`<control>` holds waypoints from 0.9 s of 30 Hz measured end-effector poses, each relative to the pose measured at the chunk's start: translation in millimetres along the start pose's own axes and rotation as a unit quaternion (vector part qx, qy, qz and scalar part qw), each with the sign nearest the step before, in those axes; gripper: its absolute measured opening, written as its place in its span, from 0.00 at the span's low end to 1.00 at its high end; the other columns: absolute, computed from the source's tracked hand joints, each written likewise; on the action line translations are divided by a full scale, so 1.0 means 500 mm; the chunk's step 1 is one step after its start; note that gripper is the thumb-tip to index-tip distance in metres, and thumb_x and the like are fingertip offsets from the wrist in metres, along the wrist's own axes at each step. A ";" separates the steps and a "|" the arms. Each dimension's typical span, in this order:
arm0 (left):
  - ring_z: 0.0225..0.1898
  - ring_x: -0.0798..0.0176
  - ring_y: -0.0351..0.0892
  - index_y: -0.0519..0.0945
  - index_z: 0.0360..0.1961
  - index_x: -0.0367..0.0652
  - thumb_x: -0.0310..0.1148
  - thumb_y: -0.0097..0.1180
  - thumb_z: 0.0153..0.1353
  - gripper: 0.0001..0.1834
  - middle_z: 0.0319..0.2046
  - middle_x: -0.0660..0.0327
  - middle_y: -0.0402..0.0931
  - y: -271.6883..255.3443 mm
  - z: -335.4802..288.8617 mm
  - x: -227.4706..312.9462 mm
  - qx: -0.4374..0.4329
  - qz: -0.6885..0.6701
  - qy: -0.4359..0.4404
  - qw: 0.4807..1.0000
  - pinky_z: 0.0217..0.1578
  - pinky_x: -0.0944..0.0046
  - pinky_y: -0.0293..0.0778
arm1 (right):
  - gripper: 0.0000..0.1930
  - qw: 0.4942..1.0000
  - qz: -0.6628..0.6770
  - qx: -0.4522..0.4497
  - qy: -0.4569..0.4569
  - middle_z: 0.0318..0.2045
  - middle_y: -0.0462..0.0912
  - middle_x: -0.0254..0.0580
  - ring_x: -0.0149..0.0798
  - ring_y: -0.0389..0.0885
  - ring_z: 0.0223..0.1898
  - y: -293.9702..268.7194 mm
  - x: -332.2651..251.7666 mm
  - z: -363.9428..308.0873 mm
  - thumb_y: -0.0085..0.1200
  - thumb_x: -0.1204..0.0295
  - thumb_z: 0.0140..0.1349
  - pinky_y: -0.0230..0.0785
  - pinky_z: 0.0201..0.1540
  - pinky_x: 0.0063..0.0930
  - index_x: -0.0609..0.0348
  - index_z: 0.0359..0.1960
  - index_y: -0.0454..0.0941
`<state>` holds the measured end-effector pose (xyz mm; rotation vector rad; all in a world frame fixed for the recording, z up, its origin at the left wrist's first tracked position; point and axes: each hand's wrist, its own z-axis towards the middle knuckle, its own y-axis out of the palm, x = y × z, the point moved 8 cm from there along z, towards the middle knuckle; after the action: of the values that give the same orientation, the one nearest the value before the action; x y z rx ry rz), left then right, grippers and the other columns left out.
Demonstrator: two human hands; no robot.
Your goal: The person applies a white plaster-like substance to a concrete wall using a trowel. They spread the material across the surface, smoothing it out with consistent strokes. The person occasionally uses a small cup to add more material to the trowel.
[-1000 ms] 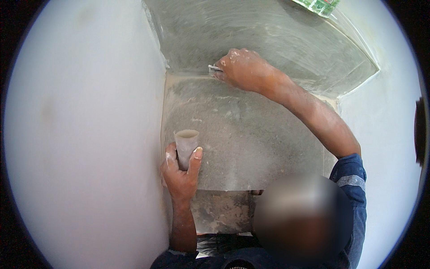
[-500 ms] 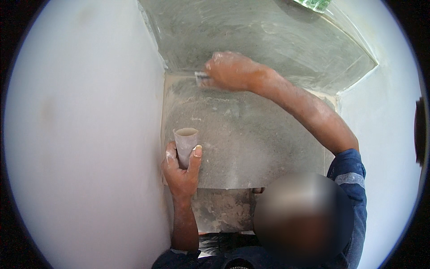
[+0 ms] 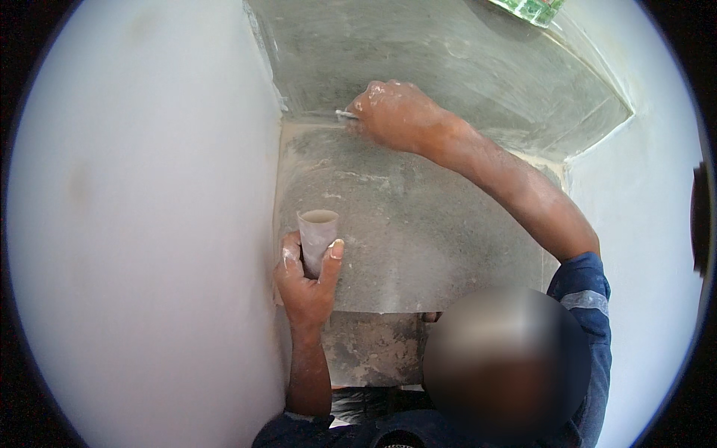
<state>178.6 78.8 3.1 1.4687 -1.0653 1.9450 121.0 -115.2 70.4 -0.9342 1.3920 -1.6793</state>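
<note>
My left hand (image 3: 305,302) is wrapped round a pale grey, open-topped tube or cup (image 3: 319,243), held upright above the near left part of the grey slab (image 3: 418,231). White dust or paste marks its fingers and thumb. My right hand (image 3: 396,116) reaches farther forward, closed on a small flat piece with a whitish edge (image 3: 346,114). Its kind does not show, as the fingers cover most of it. That piece is at the seam where the slab meets the grey back panel (image 3: 448,52), close to the left corner.
A white wall (image 3: 149,224) rises at the left, another white wall (image 3: 642,246) at the right. A green and white object (image 3: 532,10) sits at the far right top. Beyond the slab's near edge lies a stained lower surface (image 3: 373,347).
The flat piece has turned from showing its face to nearly edge-on as my right hand shifted slightly. My left hand keeps its hold on the tube; the whole view has moved a little.
</note>
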 end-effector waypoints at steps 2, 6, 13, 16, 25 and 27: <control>0.32 0.66 0.71 0.69 0.45 0.35 0.40 0.56 0.55 0.22 0.31 0.58 0.71 0.003 0.002 0.003 -0.013 -0.005 -0.002 1.000 0.33 0.66 0.69 | 0.16 0.999 -0.052 -0.006 0.010 0.25 0.79 0.52 0.49 0.81 0.30 0.006 0.016 0.000 0.49 0.61 0.58 0.75 0.31 0.35 0.64 0.30 0.78; 0.33 0.66 0.71 0.68 0.47 0.34 0.39 0.56 0.55 0.24 0.32 0.58 0.72 -0.001 -0.003 -0.005 -0.006 -0.014 -0.031 0.999 0.34 0.65 0.70 | 0.18 0.996 -0.036 -0.082 -0.020 0.28 0.79 0.52 0.47 0.80 0.33 0.037 0.005 -0.020 0.47 0.58 0.60 0.74 0.34 0.36 0.63 0.32 0.78; 0.33 0.66 0.72 0.67 0.48 0.33 0.38 0.55 0.56 0.24 0.32 0.58 0.71 0.002 -0.001 -0.001 -0.001 -0.015 -0.006 1.000 0.33 0.66 0.70 | 0.19 0.991 -0.024 -0.087 0.100 0.32 0.79 0.49 0.45 0.79 0.37 0.013 0.100 -0.070 0.46 0.55 0.59 0.72 0.40 0.36 0.58 0.36 0.79; 0.31 0.67 0.71 0.67 0.48 0.33 0.37 0.54 0.56 0.23 0.32 0.59 0.71 0.006 -0.002 -0.009 -0.001 -0.022 -0.024 0.999 0.32 0.68 0.70 | 0.19 0.986 -0.031 -0.129 0.097 0.32 0.79 0.49 0.45 0.78 0.37 0.046 0.104 -0.089 0.47 0.54 0.59 0.72 0.42 0.35 0.57 0.37 0.78; 0.28 0.66 0.73 0.70 0.40 0.34 0.39 0.56 0.55 0.20 0.26 0.57 0.73 0.001 0.002 0.000 0.021 -0.009 0.024 0.999 0.28 0.66 0.71 | 0.16 0.997 -0.010 -0.072 0.014 0.29 0.79 0.51 0.47 0.79 0.36 0.002 0.055 -0.072 0.48 0.58 0.59 0.72 0.41 0.37 0.61 0.33 0.78; 0.28 0.64 0.75 0.71 0.36 0.34 0.41 0.56 0.54 0.19 0.24 0.55 0.74 -0.006 0.001 -0.001 0.037 -0.011 0.033 0.999 0.28 0.64 0.71 | 0.16 0.999 -0.006 -0.038 0.023 0.29 0.79 0.52 0.47 0.79 0.35 0.003 0.044 -0.034 0.49 0.59 0.58 0.72 0.40 0.37 0.61 0.32 0.78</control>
<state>181.1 80.1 3.7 1.4378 -0.9545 2.0222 96.3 -127.4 68.1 -0.9535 1.4927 -1.6749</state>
